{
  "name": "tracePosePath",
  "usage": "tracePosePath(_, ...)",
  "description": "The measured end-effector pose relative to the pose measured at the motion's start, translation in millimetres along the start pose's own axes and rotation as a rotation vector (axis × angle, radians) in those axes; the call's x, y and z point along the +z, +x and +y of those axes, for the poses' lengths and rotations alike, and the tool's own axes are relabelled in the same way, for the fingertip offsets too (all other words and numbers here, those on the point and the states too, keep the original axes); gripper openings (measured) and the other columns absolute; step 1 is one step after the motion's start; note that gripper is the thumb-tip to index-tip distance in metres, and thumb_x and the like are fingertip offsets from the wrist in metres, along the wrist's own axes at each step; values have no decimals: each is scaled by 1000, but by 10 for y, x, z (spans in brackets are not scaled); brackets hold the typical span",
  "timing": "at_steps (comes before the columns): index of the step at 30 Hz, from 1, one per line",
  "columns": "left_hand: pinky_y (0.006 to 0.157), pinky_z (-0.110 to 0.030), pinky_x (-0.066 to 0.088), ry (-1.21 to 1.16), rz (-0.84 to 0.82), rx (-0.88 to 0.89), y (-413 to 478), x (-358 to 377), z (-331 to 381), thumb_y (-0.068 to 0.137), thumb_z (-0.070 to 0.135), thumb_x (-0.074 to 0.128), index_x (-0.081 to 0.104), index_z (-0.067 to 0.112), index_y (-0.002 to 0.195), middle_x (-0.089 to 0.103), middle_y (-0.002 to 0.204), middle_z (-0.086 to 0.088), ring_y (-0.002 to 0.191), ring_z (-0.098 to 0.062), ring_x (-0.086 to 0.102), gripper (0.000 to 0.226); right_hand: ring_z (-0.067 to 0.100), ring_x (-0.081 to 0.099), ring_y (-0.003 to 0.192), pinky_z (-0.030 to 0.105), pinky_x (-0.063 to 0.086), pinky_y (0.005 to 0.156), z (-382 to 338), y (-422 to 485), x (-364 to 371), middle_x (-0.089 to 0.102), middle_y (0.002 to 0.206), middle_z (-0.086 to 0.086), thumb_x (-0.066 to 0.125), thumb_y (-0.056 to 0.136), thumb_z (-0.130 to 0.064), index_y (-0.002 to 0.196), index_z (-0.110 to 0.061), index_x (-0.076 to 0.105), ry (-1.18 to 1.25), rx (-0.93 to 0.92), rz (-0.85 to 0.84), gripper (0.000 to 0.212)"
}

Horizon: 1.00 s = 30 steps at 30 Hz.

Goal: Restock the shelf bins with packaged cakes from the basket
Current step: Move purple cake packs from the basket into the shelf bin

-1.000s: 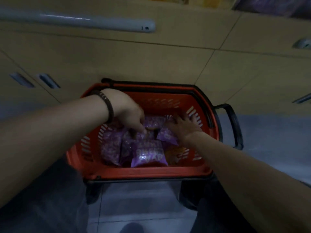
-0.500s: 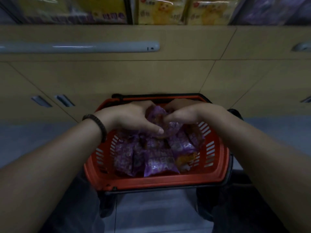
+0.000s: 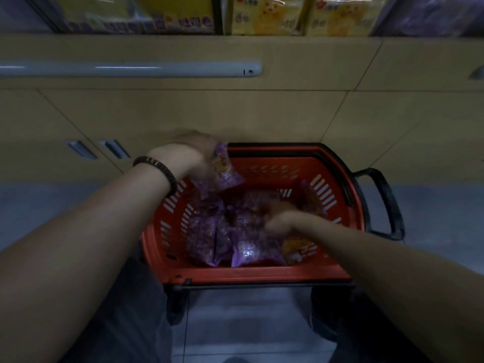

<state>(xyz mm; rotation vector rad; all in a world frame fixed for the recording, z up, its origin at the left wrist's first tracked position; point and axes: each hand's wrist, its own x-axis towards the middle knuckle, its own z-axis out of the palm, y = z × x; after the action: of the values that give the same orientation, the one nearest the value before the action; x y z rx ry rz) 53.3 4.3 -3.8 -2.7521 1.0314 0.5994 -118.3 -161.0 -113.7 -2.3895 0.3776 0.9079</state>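
Packets (image 3: 225, 169) of purple-wrapped cake sit bunched in the left hand (image 3: 183, 159), up over the far-left corner of the red basket (image 3: 251, 275). Right hand (image 3: 282, 218) is down among the loose packets (image 3: 251, 252), too blurred to tell its grip. Best squeeze lightly: soft cakes likely crush.

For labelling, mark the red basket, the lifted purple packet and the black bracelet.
red basket (image 3: 262, 275), head view, on its near front wall.
lifted purple packet (image 3: 225, 170), head view, middle of the wrapper.
black bracelet (image 3: 161, 167), head view, beads on top of the wrist.
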Motion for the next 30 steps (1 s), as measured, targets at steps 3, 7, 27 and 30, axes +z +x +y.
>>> tracePosePath(3, 90, -42, 61, -17, -56, -19, -48, -1, -61, 72, 55, 91, 72, 16, 113, 73, 114, -7, 105, -30, 69, 60, 27, 52, 138, 23, 44, 106, 39, -56, 346, 50, 155, 13, 82, 82, -16, 165, -15, 22, -174, -215, -57, 102)
tracePosePath(7, 93, -44, 60, -58, -97, -20, -62, 45, -127, 81, 51, 87, 70, 17, 116, 71, 117, -5, 107, -28, 68, 52, 39, 44, 143, 32, 35, 118, 146, 131, 520, 36, 161, 26, 79, 85, -19, 166, -6, 2, -294, -206, -30, 113)
tracePosePath(27, 86, -41, 64, -501, -36, -18, -223, -104, -374, 82, 45, 88, 68, 22, 110, 75, 104, 2, 93, -16, 72, 42, 8, 53, 48, 26, 43, 51, -63, -208, -659, 59, 57, -2, 49, 94, -9, 64, -14, 66, 1135, -216, 10, 35)
tracePosePath(30, 88, -36, 61, -647, 12, 23, -261, -110, -332, 90, 49, 80, 65, 27, 120, 71, 109, 9, 97, -9, 68, 40, 15, 72, 56, 22, 56, 54, -131, -349, -774, 75, 71, 7, 53, 100, -31, 75, -9, 79, 1248, -285, -152, 42)
